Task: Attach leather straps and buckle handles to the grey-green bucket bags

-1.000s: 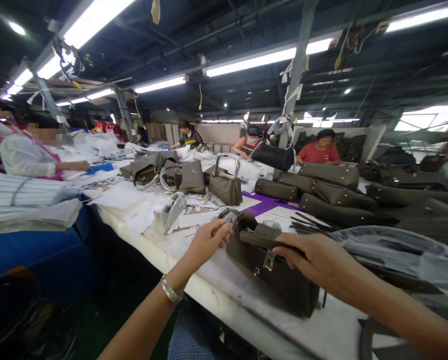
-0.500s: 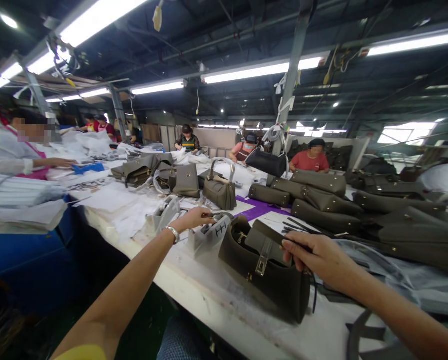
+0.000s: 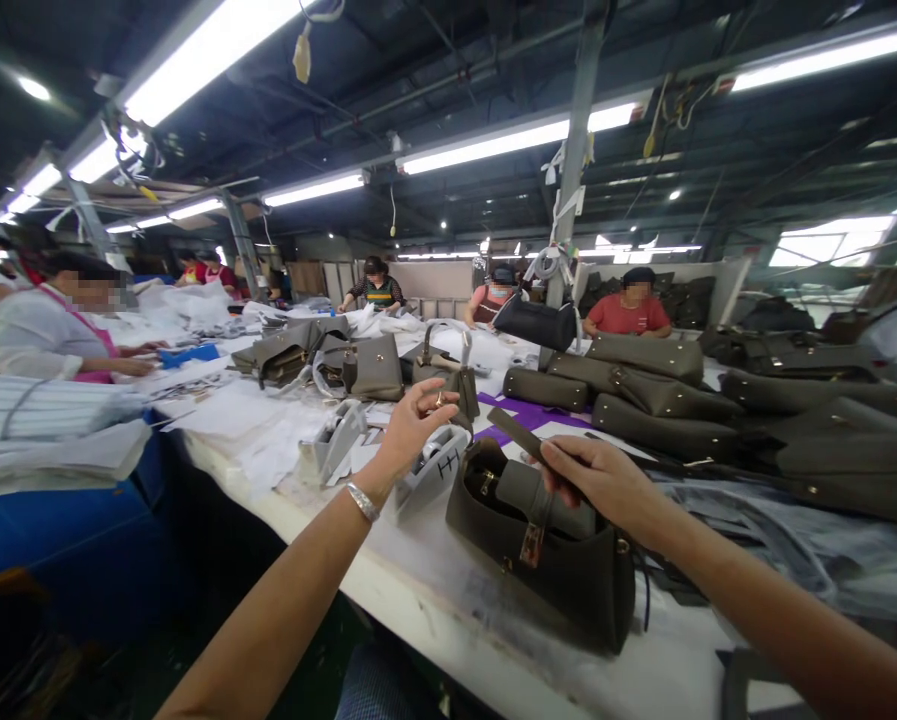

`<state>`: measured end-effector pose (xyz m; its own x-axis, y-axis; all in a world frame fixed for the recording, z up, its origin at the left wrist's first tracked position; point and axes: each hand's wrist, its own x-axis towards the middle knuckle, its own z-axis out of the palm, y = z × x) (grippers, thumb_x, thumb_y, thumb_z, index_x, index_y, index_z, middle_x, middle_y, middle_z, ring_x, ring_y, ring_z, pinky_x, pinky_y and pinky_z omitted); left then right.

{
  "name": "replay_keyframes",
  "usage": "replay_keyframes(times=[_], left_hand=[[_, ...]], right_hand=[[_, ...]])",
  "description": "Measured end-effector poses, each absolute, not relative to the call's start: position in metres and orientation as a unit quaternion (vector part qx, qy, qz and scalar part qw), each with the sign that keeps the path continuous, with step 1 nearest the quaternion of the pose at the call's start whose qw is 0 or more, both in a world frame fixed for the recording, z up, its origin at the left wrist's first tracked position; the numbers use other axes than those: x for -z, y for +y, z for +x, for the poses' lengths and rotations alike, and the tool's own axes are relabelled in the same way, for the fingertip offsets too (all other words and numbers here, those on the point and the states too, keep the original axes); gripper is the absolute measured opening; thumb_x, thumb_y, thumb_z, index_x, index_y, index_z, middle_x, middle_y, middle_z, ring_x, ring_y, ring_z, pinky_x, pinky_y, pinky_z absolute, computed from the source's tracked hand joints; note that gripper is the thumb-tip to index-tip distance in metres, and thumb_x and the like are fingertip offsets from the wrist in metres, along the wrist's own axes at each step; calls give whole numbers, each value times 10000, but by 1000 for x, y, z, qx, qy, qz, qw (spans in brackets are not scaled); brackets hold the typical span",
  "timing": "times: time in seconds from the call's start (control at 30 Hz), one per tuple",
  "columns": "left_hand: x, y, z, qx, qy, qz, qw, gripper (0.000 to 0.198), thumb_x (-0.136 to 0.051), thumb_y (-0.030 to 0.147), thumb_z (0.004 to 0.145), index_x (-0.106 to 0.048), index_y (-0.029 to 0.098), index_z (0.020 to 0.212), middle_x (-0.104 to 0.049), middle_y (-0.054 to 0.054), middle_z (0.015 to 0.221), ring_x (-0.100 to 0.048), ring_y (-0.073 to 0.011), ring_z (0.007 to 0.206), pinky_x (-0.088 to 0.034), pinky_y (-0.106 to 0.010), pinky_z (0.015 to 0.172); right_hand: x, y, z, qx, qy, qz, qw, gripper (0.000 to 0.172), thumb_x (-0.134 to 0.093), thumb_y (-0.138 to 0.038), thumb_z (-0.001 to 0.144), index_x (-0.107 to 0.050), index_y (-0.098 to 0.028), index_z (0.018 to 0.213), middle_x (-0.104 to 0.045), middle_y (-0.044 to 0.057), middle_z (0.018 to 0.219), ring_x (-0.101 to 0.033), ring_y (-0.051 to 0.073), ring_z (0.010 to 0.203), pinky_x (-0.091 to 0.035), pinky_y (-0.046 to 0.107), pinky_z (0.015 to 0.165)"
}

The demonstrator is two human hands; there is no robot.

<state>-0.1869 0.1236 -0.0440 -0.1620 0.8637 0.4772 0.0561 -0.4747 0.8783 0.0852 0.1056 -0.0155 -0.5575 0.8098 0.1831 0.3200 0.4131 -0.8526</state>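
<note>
In the head view, a dark olive handbag (image 3: 549, 590) lies on the bench before me, its top open, with a clasp tab hanging down the front. My right hand (image 3: 594, 480) pinches a flat olive leather strap (image 3: 514, 430) above the bag's opening. To the left, my left hand (image 3: 412, 428) is raised just over a white box (image 3: 429, 478) with a black mark. Its fingers are curled together, and whatever they hold is too small to make out. A second white holder (image 3: 335, 440) stands left of that box.
Olive bag bodies (image 3: 658, 425) are piled on the right, next to a purple sheet (image 3: 493, 420). Finished-looking handbags (image 3: 377, 365) stand at the back. Co-workers sit around the white bench (image 3: 388, 580). A blue bin (image 3: 65, 540) is at the left.
My left hand has lifted up from the white box. My right hand has raised the strap, its free end now pointing up and left. The view has shifted slightly.
</note>
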Motion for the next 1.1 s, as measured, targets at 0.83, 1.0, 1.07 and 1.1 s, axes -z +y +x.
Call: replay_keyframes(times=[0.83, 1.0, 1.07, 1.1], left_hand=[[55, 93, -127, -630, 332, 564, 418, 443, -556, 488, 931, -685, 184, 1226, -645, -105, 1314, -602, -234, 1146, -437, -331, 1006], [52, 93, -125, -646, 296, 480, 515, 424, -731, 437, 817, -708, 210, 1174, -733, -57, 1091, -654, -164, 924, -488, -270, 860], [49, 89, -121, -629, 290, 473, 544, 408, -797, 363, 758, -728, 212, 1131, -742, -42, 1034, -656, -154, 887, -487, -266, 848], [48, 87, -118, -615, 294, 481, 552, 394, -813, 333, 739, -740, 206, 1105, -745, -41, 1015, -658, -159, 887, -485, -273, 856]], right_hand=[[38, 105, 72, -525, -693, -343, 356, 447, -532, -577, 887, -618, -153, 774, -537, -38, 569, -375, 62, 406, -256, 216, 422], [39, 102, 68, -513, -702, -336, 363, 444, -501, -575, 912, -590, -166, 766, -559, -29, 595, -406, 68, 425, -272, 211, 427], [37, 102, 64, -515, -705, -325, 364, 453, -496, -587, 911, -572, -172, 747, -548, -32, 586, -413, 72, 433, -279, 212, 432], [36, 102, 62, -515, -707, -319, 365, 463, -491, -599, 909, -563, -176, 737, -540, -34, 581, -414, 75, 435, -286, 215, 434]])
